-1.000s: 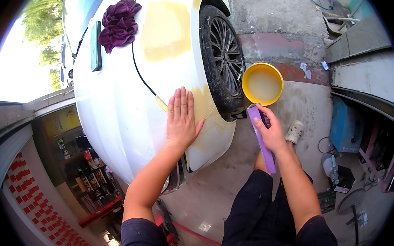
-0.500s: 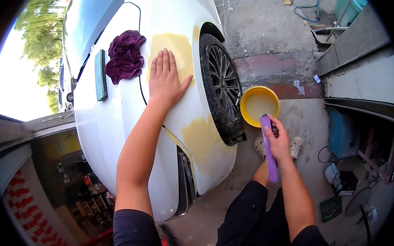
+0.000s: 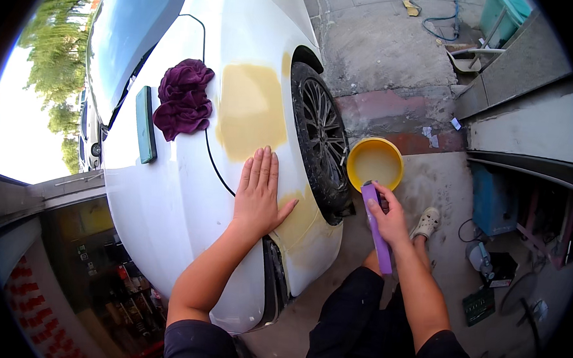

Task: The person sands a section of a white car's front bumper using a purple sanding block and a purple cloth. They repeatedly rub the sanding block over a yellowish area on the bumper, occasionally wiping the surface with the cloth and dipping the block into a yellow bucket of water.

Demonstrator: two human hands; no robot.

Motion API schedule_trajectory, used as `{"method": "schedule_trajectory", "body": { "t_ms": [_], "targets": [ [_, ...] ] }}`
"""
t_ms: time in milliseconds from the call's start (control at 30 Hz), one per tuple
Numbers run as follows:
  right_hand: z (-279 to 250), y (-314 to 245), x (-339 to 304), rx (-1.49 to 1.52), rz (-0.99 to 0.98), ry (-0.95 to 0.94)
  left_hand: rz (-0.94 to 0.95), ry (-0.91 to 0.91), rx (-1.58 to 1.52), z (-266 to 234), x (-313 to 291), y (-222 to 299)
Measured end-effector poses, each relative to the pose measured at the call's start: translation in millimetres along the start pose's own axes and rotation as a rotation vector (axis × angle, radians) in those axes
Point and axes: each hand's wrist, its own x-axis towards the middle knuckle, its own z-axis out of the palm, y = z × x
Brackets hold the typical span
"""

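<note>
My left hand (image 3: 258,194) lies flat, fingers together, on the white car's body panel (image 3: 162,198), just below a large yellowish filler patch (image 3: 251,109) and beside a smaller patch (image 3: 301,215) near the wheel arch. My right hand (image 3: 388,217) grips a long purple sanding block (image 3: 378,229), held off the car above my knee. A yellow bucket (image 3: 375,163) with cloudy water sits on the ground just beyond that hand, next to the black wheel (image 3: 321,142).
A crumpled purple rag (image 3: 182,99) and a teal sanding block (image 3: 145,125) rest on the car's upper panel. Concrete floor (image 3: 384,48) stretches past the wheel, with a hose (image 3: 440,22) and clutter at the far right. My foot in a pale shoe (image 3: 427,222) is by the bucket.
My left hand slid down from the large filler patch to the white panel below it. My right hand with the purple block stayed near the bucket.
</note>
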Motion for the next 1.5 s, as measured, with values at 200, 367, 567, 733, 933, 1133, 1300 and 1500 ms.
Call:
{"method": "schedule_trajectory", "body": {
  "t_ms": [200, 367, 567, 733, 933, 1133, 1300, 1500],
  "targets": [
    [-14.2, -4.5, 16.5, 0.033, 0.036, 0.094, 0.064, 0.078, 0.038, 6.4, 38.0, -9.3],
    [-16.6, 3.4, 25.4, 0.035, 0.044, 0.128, -0.040, -0.064, 0.283, -4.9, 158.8, -7.3],
    [-13.7, 8.7, 28.1, 0.086, 0.118, 0.081, -0.160, -0.277, 0.483, -6.7, 246.5, -15.1],
    [-26.6, 14.9, 61.5, 0.038, 0.159, 0.054, -0.162, -0.345, 0.559, -7.0, 294.7, -22.8],
    [-62.3, -8.9, 134.6, 0.043, 0.186, 0.052, -0.177, -0.389, 0.616, 4.5, 350.2, -41.4],
    [-82.8, -12.9, 197.4, 0.110, 0.092, 0.041, -0.121, -0.422, 0.649, -4.9, 378.7, -61.4],
    [-91.1, -15.8, 218.9, 0.169, 0.107, 0.045, -0.012, -0.402, 0.552, -16.4, 349.7, -50.9],
    [-79.4, -24.8, 229.3, 0.122, 0.118, -0.022, 0.020, -0.399, 0.438, -35.8, 297.1, -46.1]
  ]
}}
